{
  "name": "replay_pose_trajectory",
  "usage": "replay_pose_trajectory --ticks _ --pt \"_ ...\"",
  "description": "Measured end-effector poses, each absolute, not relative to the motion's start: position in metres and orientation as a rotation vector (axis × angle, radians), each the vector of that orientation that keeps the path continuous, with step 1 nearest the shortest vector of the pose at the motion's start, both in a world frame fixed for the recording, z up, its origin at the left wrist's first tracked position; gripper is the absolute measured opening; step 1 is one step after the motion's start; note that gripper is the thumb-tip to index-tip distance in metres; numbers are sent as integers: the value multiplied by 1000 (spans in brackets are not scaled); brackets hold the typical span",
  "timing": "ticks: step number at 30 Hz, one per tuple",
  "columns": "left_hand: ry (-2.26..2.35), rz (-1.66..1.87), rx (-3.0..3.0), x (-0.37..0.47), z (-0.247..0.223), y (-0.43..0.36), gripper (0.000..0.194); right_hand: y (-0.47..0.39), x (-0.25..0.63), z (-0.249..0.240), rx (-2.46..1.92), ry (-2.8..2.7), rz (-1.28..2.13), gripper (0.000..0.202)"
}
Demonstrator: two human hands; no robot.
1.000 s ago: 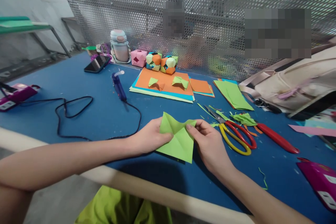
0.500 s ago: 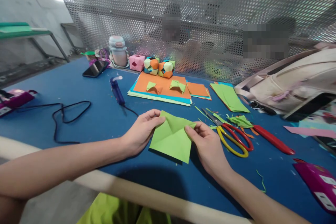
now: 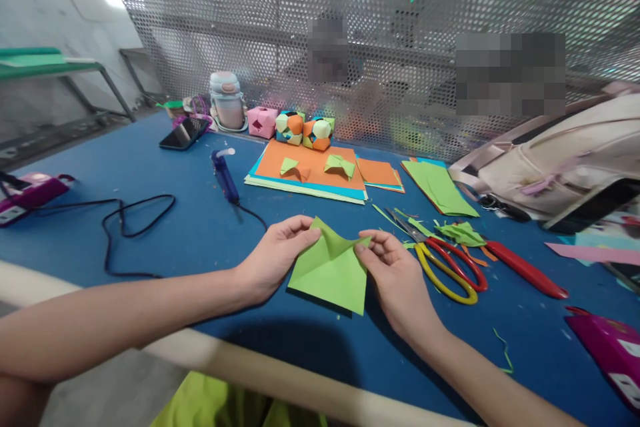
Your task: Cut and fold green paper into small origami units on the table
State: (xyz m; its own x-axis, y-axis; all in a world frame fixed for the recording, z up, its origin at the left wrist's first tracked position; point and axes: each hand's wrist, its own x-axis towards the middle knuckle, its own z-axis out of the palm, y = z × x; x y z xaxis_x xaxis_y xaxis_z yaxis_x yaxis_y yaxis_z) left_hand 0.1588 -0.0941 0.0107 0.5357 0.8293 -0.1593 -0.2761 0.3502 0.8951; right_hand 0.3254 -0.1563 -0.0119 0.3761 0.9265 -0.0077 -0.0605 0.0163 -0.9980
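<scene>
A creased square of green paper [image 3: 330,275] is held above the blue table, between both hands. My left hand [image 3: 280,250] pinches its upper left edge between thumb and fingers. The upper right corner is pinched in my right hand [image 3: 393,273]. Between the two grips the top edge dips in a fold, while the lower part hangs nearly flat. Behind it, small folded green and orange pieces [image 3: 340,165] lie on an orange sheet [image 3: 315,155].
Scissors [image 3: 445,265], a red-handled tool [image 3: 527,270] and green scraps [image 3: 463,233] lie to the right. A blue glue gun [image 3: 225,177] with a black cord [image 3: 120,217] is at left. Paper balls [image 3: 304,131], a bottle [image 3: 229,101] and a bag [image 3: 560,147] stand at the back.
The top edge of the green paper has bent further down between my hands, with both grips kept. The view has shifted slightly.
</scene>
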Motion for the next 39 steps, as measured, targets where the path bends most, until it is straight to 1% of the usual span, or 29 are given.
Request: replay_pose_trajectory --ticks 3,10,19,23,30,39 --pt "686 791 976 159 11 -95 20 -156 325 -12 -1260 -849 975 28" --pt "719 752 1097 159 9 -96 23 -158 324 -6 -1366 -913 902 26" --pt "775 719 1445 157 20 -102 23 -163 321 2 -1417 -1131 792 24" --pt "758 701 1591 155 26 -105 23 -167 318 7 -1384 -1070 760 25" --pt "768 790 1584 155 29 -113 17 -170 315 11 -1417 -1154 707 22" --pt "737 747 1610 155 29 -115 16 -175 312 14 -1300 -1362 618 12"
